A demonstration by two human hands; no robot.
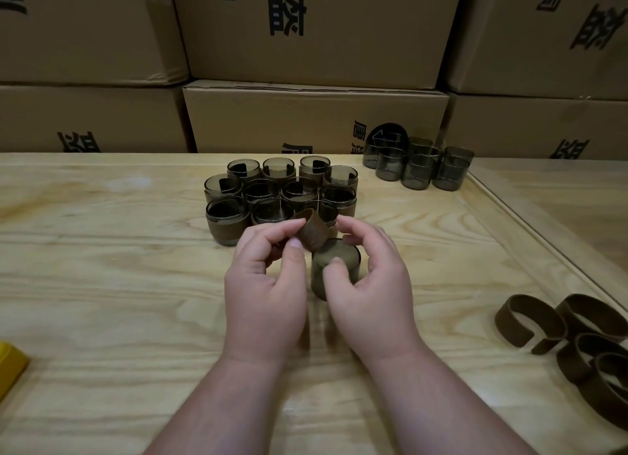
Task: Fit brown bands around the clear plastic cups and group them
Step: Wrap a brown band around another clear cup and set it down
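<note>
1. Your left hand (268, 284) pinches a brown band (314, 232) between thumb and fingertips; the grip is narrow and closed on the band, which is raised above the bench (119, 301) and not yet around anything.
2. Your right hand (370, 284) steadies the unbanded cup (334, 267), which stands on the bench directly between your hands. The thumb rests on its near wall and the fingers curl over the far side. Whether those fingers touch the cup or the band's free end cannot be told.
3. Judgement: this cup is mid-step. The band sits just above and to the left of its top and has yet to be wrapped.
4. At your near right, a loose pile of spare bands (574, 332) lies on the bench, so supply remains.
5. Just beyond your hands, the finished group (282, 193) stands packed together, roughly a dozen banded cups touching one another. An exact count is not possible, since your hands hide the nearest.
6. Further back and to the right, a small cluster of bare cups (421, 166) awaits bands, some apparently stacked.
7. Judgement: well over half appears done; the cup in hand and the bare cluster remain, then joining them to the group.
8. Cardboard cartons (316, 115) are stacked behind the bench.
</note>
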